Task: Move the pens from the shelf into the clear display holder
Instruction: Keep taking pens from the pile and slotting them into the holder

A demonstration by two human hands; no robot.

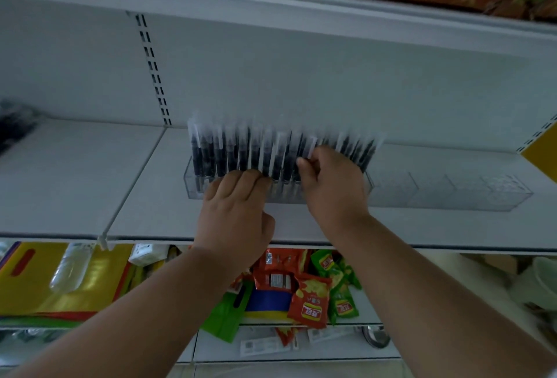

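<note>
Left hand at frame centre, fingers curled over the front of the pens, gripping lower barrels where they enter the holder. Right hand just right of it, fingers and thumb pinched on pens in the row's right half. Pens: dark barrels, clear caps, standing upright in a dense row, blurred, filling the holder's left part. Holder sits on the white shelf mid-frame; its right compartments extend toward frame right. Dark blurred item at left edge of the shelf. Lower shelf below the arms: red and green snack packets, yellow bag lower left.
</note>
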